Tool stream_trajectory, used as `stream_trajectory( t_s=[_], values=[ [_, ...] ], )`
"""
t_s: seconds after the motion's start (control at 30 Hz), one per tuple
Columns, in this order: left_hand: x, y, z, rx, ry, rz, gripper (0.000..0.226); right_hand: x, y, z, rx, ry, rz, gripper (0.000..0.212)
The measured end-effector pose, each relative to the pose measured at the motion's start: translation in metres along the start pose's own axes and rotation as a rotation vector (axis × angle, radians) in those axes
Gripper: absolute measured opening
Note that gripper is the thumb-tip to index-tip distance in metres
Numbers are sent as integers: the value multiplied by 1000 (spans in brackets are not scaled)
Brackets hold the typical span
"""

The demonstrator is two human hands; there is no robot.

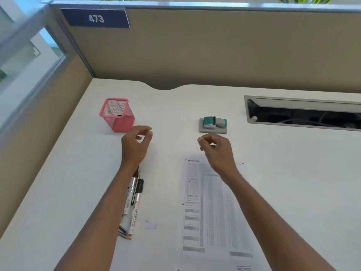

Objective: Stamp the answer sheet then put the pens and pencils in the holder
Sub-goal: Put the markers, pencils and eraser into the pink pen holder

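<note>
A printed answer sheet lies flat on the white desk in front of me. A green stamp lies on its side on a grey pad beyond the sheet. My right hand hovers just short of the pad, fingers loosely curled, holding nothing. A pink mesh holder stands upright at the left. My left hand hovers to the right of the holder, fingers curled and apart, empty. A bundle of pens, markers and pencils lies under my left forearm, partly hidden.
A beige partition walls the desk at the back and left. An open cable tray slot is cut into the desk at the right rear. A faint blue ink mark is on the desk near the pens.
</note>
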State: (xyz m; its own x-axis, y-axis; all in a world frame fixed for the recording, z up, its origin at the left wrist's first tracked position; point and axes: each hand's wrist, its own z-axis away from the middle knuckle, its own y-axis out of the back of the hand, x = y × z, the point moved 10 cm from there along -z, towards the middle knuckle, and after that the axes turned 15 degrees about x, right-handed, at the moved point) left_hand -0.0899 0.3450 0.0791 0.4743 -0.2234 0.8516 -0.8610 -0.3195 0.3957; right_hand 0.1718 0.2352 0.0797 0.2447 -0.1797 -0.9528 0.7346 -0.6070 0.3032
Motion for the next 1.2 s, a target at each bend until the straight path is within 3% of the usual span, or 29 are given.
stream_trajectory(
  t_s=[0.13, 0.4, 0.63, 0.83, 1.03, 1.2],
  values=[
    [-41, 80, 15, -12, 146, -151, 8, 3, -63, 45, -187, 25, 169, 7],
    [-82, 128, 62, -181, 246, -315, 20, 9, -157, 110, -487, 49, 641, 26],
    [-57, 91, 60, -252, 120, -577, 38, 8, -172, 136, -459, 24, 659, 33],
    [-50, 61, 52, -370, 107, -711, 29, 2, -171, 132, -414, 34, 700, 22],
    [-73, 62, 45, -319, 301, -529, 23, -10, -148, 106, -394, -66, 547, 14],
    [-64, 83, 23, -151, 420, -210, 13, -86, -111, 57, -279, -15, 265, 7]
  ],
)
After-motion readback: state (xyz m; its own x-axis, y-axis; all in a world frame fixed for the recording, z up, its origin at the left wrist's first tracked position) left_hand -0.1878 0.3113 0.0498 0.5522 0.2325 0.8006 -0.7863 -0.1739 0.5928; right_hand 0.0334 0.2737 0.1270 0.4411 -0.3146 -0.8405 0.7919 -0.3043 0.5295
